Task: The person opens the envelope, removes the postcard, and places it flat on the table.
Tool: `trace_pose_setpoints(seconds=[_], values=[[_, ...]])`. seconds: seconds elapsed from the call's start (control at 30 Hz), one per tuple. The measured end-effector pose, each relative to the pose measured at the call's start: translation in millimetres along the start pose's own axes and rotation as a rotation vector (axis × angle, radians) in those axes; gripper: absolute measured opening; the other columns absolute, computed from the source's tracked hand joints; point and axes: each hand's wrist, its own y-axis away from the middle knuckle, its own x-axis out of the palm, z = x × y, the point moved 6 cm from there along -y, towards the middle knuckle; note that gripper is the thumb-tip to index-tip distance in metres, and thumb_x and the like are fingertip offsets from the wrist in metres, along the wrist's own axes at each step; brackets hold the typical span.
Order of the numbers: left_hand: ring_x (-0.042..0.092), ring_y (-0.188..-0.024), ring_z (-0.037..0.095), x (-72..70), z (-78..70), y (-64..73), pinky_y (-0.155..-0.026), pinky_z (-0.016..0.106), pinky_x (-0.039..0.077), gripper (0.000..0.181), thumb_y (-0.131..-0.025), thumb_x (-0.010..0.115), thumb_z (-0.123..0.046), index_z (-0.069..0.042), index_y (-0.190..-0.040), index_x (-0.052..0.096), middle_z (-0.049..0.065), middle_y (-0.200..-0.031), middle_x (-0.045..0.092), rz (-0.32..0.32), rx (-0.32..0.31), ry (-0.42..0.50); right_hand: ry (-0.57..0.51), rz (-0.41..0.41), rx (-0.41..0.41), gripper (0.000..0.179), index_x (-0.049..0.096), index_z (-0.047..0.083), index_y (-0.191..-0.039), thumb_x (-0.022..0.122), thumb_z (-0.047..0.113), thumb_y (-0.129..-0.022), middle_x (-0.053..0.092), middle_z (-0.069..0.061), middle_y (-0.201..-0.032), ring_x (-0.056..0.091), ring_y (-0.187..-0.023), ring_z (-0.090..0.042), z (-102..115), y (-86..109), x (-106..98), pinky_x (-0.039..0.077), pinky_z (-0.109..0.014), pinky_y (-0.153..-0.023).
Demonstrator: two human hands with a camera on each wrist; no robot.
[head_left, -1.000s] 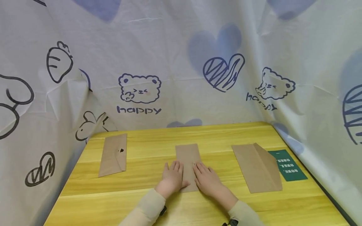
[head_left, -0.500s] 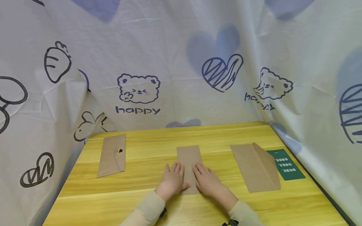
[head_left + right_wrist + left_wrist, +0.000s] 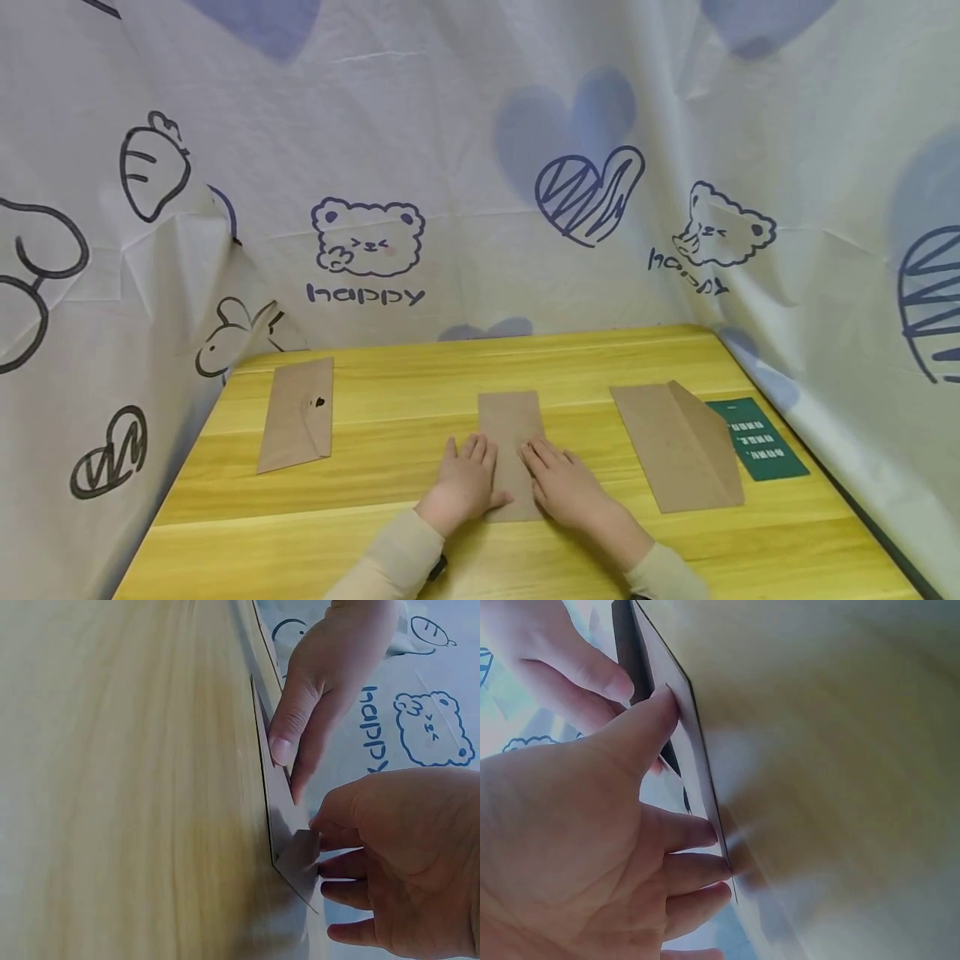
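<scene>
A narrow brown paper envelope lies upright in the middle of the table. My left hand rests along its left edge with straight fingers, the thumb reaching over the near part of the paper. On the right edge, the fingertips of my right hand press the paper, its fingers nearly straight. From the side, the right wrist view shows a raised flap right at my right fingertips. In the left wrist view my left thumb and fingertips touch the edge of the envelope.
A closed brown envelope with a small black mark lies at the left. Toward the right is another envelope with its flap open, overlapping a green card with white writing. A printed white curtain surrounds the wooden table.
Both hands and the envelope between them have shifted slightly to the right and toward me. The other envelopes and the card stay in place.
</scene>
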Motion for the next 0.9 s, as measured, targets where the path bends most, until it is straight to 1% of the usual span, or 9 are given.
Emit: trace_pose_setpoints(seconds=[0.17, 0.3, 0.47, 0.57, 0.63, 0.7, 0.8, 0.9], values=[[0.03, -0.148, 0.021, 0.9, -1.5, -1.4, -0.12, 0.048, 0.026, 0.086, -0.089, 0.044, -0.07, -0.012, -0.152, 0.033, 0.007, -0.159, 0.031, -0.013, 0.003, 0.017, -0.017, -0.055, -0.002, 0.053, 0.037, -0.001, -0.148, 0.048, 0.017, -0.099, 0.04, -0.018, -0.152, 0.039, -0.141, -0.032, -8, 5.9, -6, 0.038, -0.053, -0.11], [0.03, -0.148, 0.022, 1.0, -1.9, -1.5, -0.12, 0.048, 0.026, 0.087, -0.089, 0.045, -0.07, -0.012, -0.152, 0.033, 0.007, -0.159, 0.032, -0.02, 0.005, 0.021, -0.03, -0.11, 0.018, 0.056, 0.032, 0.0, -0.15, 0.05, 0.016, -0.099, 0.038, -0.018, -0.154, 0.037, -0.143, -0.032, -19, 12.5, -11, 0.034, -0.055, -0.113], [0.03, -0.148, 0.022, -2.8, -1.8, 1.0, -0.119, 0.049, 0.026, 0.086, -0.089, 0.046, -0.069, -0.011, -0.152, 0.034, 0.008, -0.158, 0.032, -0.025, 0.012, 0.015, -0.003, -0.18, 0.056, 0.069, 0.03, 0.001, -0.151, 0.062, 0.021, -0.093, 0.032, -0.017, -0.157, 0.03, -0.146, -0.034, -38, 18.9, -13, 0.028, -0.059, -0.114], [0.031, -0.147, 0.022, -5.2, -1.4, 2.7, -0.119, 0.048, 0.027, 0.085, -0.089, 0.046, -0.068, -0.011, -0.151, 0.035, 0.008, -0.158, 0.033, -0.026, 0.014, 0.005, 0.006, -0.208, 0.059, 0.077, 0.032, 0.0, -0.15, 0.07, 0.026, -0.088, 0.032, -0.017, -0.157, 0.028, -0.147, -0.035, -48, 20.5, -14, 0.026, -0.062, -0.114], [0.031, -0.147, 0.022, -6.4, -1.5, 3.6, -0.119, 0.048, 0.027, 0.085, -0.089, 0.046, -0.068, -0.012, -0.151, 0.035, 0.008, -0.158, 0.033, -0.026, 0.014, 0.001, 0.014, -0.194, 0.062, 0.079, 0.033, 0.0, -0.15, 0.071, 0.03, -0.087, 0.031, -0.017, -0.158, 0.025, -0.148, -0.036, -54, 20.4, -13, 0.024, -0.063, -0.115], [0.031, -0.147, 0.022, -6.3, -1.8, 3.6, -0.119, 0.048, 0.027, 0.085, -0.089, 0.047, -0.068, -0.012, -0.151, 0.035, 0.008, -0.158, 0.033, -0.027, 0.015, 0.003, 0.015, -0.161, 0.059, 0.079, 0.034, 0.001, -0.15, 0.07, 0.033, -0.088, 0.03, -0.016, -0.158, 0.023, -0.149, -0.035, -60, 19.5, -10, 0.022, -0.063, -0.115], [0.032, -0.147, 0.022, -6.1, -2.3, 3.2, -0.119, 0.048, 0.027, 0.085, -0.089, 0.047, -0.068, -0.011, -0.151, 0.036, 0.008, -0.158, 0.034, -0.034, 0.013, 0.007, 0.0, -0.102, 0.045, 0.076, 0.035, 0.002, -0.15, 0.066, 0.038, -0.09, 0.029, -0.014, -0.159, 0.02, -0.15, -0.035, -68, 17.4, -4, 0.019, -0.064, -0.116], [0.032, -0.147, 0.022, -5.5, -2.7, 2.3, -0.119, 0.048, 0.027, 0.085, -0.088, 0.048, -0.069, -0.011, -0.151, 0.036, 0.008, -0.157, 0.035, -0.035, 0.008, 0.014, -0.033, -0.057, 0.021, 0.075, 0.038, 0.002, -0.149, 0.064, 0.042, -0.091, 0.033, -0.013, -0.158, 0.02, -0.149, -0.036, -77, 14.5, 1, 0.018, -0.066, -0.115]])
